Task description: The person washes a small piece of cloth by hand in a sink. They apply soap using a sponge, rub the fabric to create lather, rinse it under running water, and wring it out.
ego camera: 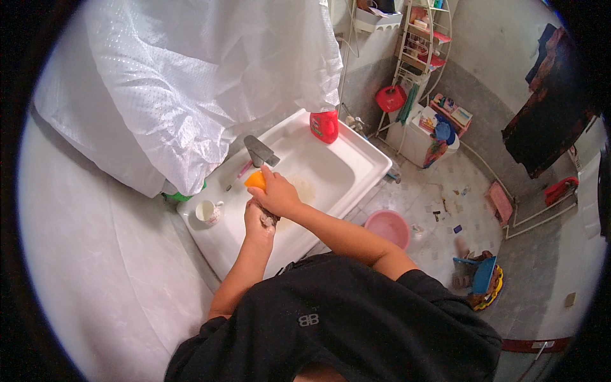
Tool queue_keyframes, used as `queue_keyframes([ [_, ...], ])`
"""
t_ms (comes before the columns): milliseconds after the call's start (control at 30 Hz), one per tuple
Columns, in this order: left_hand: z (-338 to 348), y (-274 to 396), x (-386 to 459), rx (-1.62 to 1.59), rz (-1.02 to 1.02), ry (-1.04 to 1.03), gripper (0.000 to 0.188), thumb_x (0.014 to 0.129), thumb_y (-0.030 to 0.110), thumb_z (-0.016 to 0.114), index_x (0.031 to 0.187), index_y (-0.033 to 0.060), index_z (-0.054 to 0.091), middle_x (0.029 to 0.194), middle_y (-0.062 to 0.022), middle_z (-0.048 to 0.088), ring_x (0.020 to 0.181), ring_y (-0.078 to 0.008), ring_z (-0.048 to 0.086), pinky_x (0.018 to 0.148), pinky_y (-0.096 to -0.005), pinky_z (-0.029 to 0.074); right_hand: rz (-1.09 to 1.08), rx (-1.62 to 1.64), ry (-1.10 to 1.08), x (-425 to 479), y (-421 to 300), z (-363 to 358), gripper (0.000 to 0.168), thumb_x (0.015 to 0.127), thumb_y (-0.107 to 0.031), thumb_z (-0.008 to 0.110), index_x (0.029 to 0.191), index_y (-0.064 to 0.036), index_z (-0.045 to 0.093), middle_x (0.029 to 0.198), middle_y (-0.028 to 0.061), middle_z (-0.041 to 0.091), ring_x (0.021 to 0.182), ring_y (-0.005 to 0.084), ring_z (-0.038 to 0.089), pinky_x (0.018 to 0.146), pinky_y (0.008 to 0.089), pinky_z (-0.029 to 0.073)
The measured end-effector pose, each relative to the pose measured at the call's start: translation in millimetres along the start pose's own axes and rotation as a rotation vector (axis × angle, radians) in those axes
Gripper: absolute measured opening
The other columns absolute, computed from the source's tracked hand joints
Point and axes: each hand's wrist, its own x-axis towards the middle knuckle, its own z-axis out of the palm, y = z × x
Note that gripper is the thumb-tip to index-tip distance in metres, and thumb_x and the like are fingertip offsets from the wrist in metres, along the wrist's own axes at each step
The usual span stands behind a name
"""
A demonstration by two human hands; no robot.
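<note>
Over the white ceramic sink [367, 164], my right hand [280, 195] grips an orange block [255, 180], perhaps a bar of soap. Just below it, my left hand [258, 224] holds a dark, wet item [271, 216], which looks like bunched cloth, with pale suds on it. The two hands touch or overlap, so part of the dark item is hidden. A grey faucet [260, 150] stands right behind my right hand. Cloudy, yellowish water or foam [303, 188] shows in the basin beyond the hands.
A white cup [207, 211] stands on the sink's left ledge, a red detergent bottle [324, 126] at its back corner. A pink toothbrush-like stick [245, 168] lies near the faucet. White curtain [191, 86] hangs close behind. A pink basin [387, 229] sits on the floor to the right.
</note>
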Motion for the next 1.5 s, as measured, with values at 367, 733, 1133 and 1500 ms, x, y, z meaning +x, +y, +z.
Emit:
queue_keyframes([
  [367,-33.5,20.7,27.4,-0.411,-0.100,-0.008,0.028,0.093,0.030,0.039,0.069,0.0172,0.039,0.054,0.0010,0.035,0.037,-0.0180,0.036,0.037,-0.0345,0.033,0.523,1.315,-0.171,1.0,57.0,19.5,0.056,0.094,-0.052,0.049,0.127,-0.007,0.047,0.112,0.0095,0.057,0.101,0.0256,0.061,0.079,0.0407,0.053],
  [733,2.2,42.6,7.3,-0.249,0.209,0.520,0.046,0.096,0.050,0.039,0.089,0.0064,0.053,0.085,-0.0055,0.059,0.077,-0.0184,0.058,0.070,-0.0334,0.049,0.427,1.339,-0.060,-20.4,19.6,18.8,0.053,0.096,-0.051,0.048,0.131,-0.010,0.044,0.120,0.0059,0.054,0.108,0.0221,0.055,0.090,0.0437,0.047],
  [1133,-6.2,13.3,19.8,-0.031,0.140,0.012,0.027,0.082,-0.006,0.052,0.109,-0.0035,0.055,0.105,-0.0118,0.061,0.096,-0.0241,0.061,0.093,-0.0364,0.047,0.491,1.596,-0.035,-0.4,47.2,7.4,0.054,0.097,-0.051,0.043,0.129,-0.008,0.042,0.122,0.0122,0.052,0.113,0.0307,0.055,0.093,0.0525,0.047],
  [1500,6.1,16.0,1.7,0.373,0.138,-0.005,0.016,0.083,0.013,0.065,0.096,0.0065,0.059,0.089,-0.0027,0.063,0.083,-0.0134,0.061,0.071,-0.0296,0.049,0.444,1.497,-0.181,4.5,37.4,-21.4,0.053,0.095,-0.050,0.048,0.128,-0.007,0.045,0.116,0.0126,0.055,0.107,0.0288,0.057,0.087,0.0497,0.050],
])
